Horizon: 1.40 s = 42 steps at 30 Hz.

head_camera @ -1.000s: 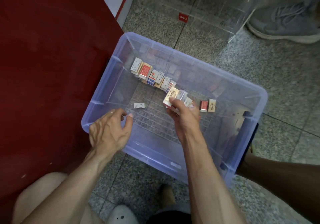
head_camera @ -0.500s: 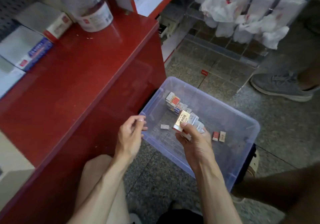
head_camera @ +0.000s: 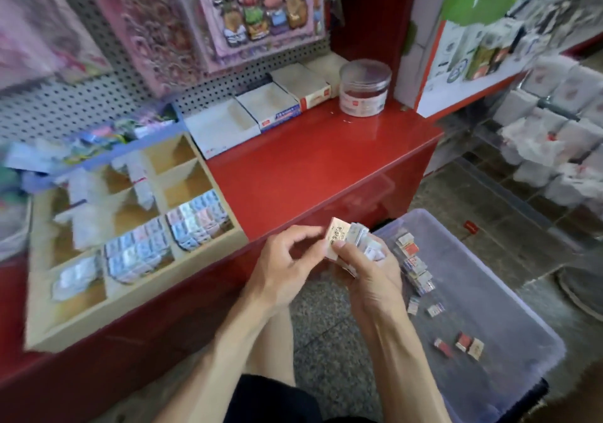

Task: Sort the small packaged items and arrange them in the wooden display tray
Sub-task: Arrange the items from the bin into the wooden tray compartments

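The view has swung up and left since the earlier frames: the red tabletop [head_camera: 326, 161], then seen mostly from its side, now shows its upper surface, and the wooden display tray [head_camera: 137, 298] has come into sight at its left end. Both hands have risen out of the clear plastic bin [head_camera: 489, 259] and now meet above the tabletop's front edge.

The right hand [head_camera: 368, 275] has its grip closed round a stack of small packaged items [head_camera: 352, 239], the thumb pressed on the beige front packet, which bears dark printed characters; silvery and white packets are fanned behind it. The left hand [head_camera: 287, 259], earlier empty with loosely curled fingers, now pinches the left edge of that same stack with its fingertips [head_camera: 321, 231].

The tray is divided into rectangular compartments. Those along the near right hold tight rows of silver-blue and pink packets; those at the far right look bare. The left compartments are too blurred to read.

More loose packets [head_camera: 414, 266] lie in a row on the bin's floor, with a few red and beige ones [head_camera: 463, 346] set apart nearer the camera.

A clear lidded jar [head_camera: 363, 88] and white boxes [head_camera: 277, 106] stand at the back of the tabletop.
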Each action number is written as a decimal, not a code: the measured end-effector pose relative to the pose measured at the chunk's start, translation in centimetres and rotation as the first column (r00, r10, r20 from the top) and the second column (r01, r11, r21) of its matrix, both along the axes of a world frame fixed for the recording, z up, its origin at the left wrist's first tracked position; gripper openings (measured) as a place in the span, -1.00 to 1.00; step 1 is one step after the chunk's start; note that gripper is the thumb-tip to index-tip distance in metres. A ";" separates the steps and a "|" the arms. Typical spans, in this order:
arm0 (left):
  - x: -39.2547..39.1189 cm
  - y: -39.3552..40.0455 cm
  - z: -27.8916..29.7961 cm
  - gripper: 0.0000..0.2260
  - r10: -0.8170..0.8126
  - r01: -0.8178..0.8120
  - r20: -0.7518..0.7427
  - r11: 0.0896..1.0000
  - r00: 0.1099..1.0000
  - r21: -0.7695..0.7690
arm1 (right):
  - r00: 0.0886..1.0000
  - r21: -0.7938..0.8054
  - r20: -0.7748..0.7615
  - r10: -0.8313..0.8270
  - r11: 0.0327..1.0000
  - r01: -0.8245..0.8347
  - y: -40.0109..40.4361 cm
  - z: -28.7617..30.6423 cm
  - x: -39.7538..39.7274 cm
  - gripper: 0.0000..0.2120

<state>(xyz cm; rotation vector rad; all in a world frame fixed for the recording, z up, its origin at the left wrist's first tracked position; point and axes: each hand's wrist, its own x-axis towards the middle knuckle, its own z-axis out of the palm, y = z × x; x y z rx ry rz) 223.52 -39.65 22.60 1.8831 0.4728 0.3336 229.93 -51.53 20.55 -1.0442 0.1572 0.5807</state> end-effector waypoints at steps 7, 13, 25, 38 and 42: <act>-2.9 4.4 3.5 -0.88 0.126 -0.123 0.077 0.991 0.989 -0.046 | 0.992 -0.017 0.081 0.097 0.995 -0.096 5.6 3.3 -1.4 -0.40; -4.8 7.6 5.8 -0.90 0.316 -0.269 0.041 0.861 0.948 -0.431 | 0.987 0.104 0.042 0.157 0.982 -0.160 9.0 5.1 -2.8 -0.70; -7.3 11.6 6.8 -0.86 0.468 -0.400 0.034 0.789 0.883 -0.466 | 0.978 0.042 0.015 0.208 0.977 -0.208 13.9 6.4 -4.1 -0.88; -14.8 25.7 6.6 -0.74 0.753 -0.756 0.080 0.644 0.653 0.118 | 0.911 -0.060 0.104 0.400 0.916 -0.396 21.2 7.3 -5.2 -0.81; -17.0 30.4 6.1 -0.68 0.741 -0.712 0.034 0.630 0.671 0.308 | 0.879 -0.092 0.141 0.456 0.890 -0.447 23.0 6.7 -5.6 -0.77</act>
